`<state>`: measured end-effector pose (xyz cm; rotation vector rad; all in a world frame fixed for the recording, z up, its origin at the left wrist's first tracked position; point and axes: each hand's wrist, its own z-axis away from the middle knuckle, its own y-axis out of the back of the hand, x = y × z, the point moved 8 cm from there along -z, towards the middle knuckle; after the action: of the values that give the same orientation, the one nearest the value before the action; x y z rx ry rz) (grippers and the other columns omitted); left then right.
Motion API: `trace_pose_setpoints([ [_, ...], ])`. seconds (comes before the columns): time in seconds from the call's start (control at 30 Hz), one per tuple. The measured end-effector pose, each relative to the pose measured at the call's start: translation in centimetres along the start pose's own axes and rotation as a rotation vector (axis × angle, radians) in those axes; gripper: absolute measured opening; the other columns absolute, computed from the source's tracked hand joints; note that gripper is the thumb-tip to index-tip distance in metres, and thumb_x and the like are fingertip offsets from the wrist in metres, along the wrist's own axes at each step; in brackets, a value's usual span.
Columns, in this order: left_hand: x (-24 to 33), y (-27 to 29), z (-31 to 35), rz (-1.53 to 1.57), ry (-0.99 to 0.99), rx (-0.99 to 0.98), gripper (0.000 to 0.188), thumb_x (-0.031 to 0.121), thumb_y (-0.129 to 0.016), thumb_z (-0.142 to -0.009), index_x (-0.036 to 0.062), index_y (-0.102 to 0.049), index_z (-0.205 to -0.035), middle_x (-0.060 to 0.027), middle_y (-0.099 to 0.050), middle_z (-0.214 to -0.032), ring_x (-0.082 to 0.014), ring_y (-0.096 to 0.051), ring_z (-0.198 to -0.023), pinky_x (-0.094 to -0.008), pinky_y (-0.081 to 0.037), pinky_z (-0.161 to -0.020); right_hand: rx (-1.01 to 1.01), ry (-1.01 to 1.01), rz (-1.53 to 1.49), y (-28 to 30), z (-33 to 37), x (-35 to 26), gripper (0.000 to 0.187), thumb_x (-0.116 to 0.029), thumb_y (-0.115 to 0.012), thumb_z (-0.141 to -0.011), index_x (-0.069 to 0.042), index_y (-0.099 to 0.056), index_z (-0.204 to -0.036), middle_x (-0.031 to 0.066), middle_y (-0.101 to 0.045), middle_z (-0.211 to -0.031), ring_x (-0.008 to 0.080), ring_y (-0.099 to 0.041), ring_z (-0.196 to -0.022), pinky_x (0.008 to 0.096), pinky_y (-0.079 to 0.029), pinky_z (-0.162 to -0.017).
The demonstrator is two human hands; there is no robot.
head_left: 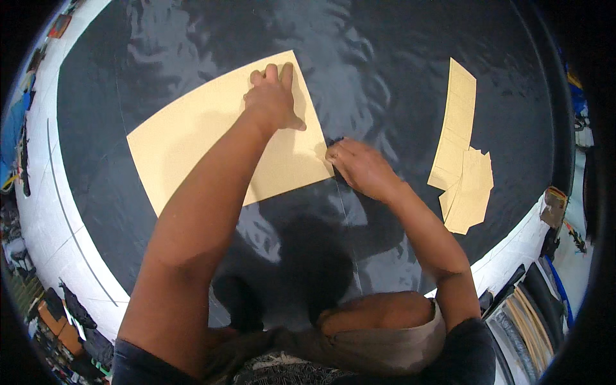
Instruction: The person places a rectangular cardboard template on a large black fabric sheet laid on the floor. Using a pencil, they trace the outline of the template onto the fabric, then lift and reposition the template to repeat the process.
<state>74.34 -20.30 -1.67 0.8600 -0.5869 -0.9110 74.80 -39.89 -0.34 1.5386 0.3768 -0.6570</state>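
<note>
Bent knee in grey cloth [385, 333] nearest the lens, tan paper pattern piece [212, 138] laid flat on dark fabric [398, 64], long axis tilted lower-left to upper-right, pressed by flat, spread left hand [273, 99], right hand [359, 167] closed on small dark marker [335, 140] at its right edge, smaller tan pieces [462, 160] well apart rightward.

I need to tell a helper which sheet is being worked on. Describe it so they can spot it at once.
On the wide dark glossy fabric covering the work surface, look left of centre for the large tan paper pattern sheet. The left hand presses flat on it and the right hand sits at its right edge. Unlike the narrow tan paper strips to the right, it is broad and four-sided.
</note>
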Motion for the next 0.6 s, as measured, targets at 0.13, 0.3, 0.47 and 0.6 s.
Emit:
trace_pose_setpoints([
  [0.13,-0.2,0.1,-0.1,-0.028,-0.014,0.06,0.138,0.057,-0.091,-0.055,0.0145,-0.017,-0.163,-0.0225,-0.034,-0.153,-0.049,-0.042,-0.135,-0.0526,-0.055,-0.1,-0.032,-0.03,-0.055,0.1,1.6,-0.8,0.011,-0.013,-0.057,-0.097,-0.005,-0.06,-0.104,0.0152,-0.065,-0.099,0.038,-0.064,-0.099,0.052,-0.045,-0.11],
  [0.3,-0.1,-0.1,-0.4,-0.027,-0.011,0.01,0.138,0.057,-0.091,-0.055,0.0152,-0.017,-0.164,-0.0224,-0.032,-0.154,-0.0491,-0.043,-0.134,-0.0527,-0.055,-0.098,-0.011,-0.061,-0.051,0.5,1.7,-0.5,0.01,-0.013,-0.06,-0.1,-0.004,-0.063,-0.103,0.0129,-0.068,-0.1,0.0357,-0.065,-0.099,0.0497,-0.045,-0.114],
  [0.47,0.1,0.6,-0.1,-0.006,0.002,0.043,0.132,0.052,-0.094,-0.055,0.0124,-0.026,-0.16,-0.018,-0.039,-0.148,-0.0437,-0.043,-0.133,-0.0483,-0.056,-0.099,0.057,-0.045,-0.068,0.5,1.7,-0.4,0.011,-0.013,-0.06,-0.099,-0.004,-0.064,-0.103,0.0131,-0.069,-0.102,0.0354,-0.066,-0.101,0.049,-0.045,-0.113],
  [0.6,-0.4,0.6,0.8,0.051,-0.022,0.138,0.124,0.052,-0.092,-0.06,0.0147,-0.029,-0.159,-0.0233,-0.038,-0.151,-0.047,-0.043,-0.135,-0.0528,-0.052,-0.103,0.013,-0.112,-0.137,1.1,1.7,0.3,0.012,-0.014,-0.061,-0.1,-0.005,-0.066,-0.106,0.0134,-0.069,-0.104,0.0358,-0.065,-0.104,0.0482,-0.045,-0.111],
])
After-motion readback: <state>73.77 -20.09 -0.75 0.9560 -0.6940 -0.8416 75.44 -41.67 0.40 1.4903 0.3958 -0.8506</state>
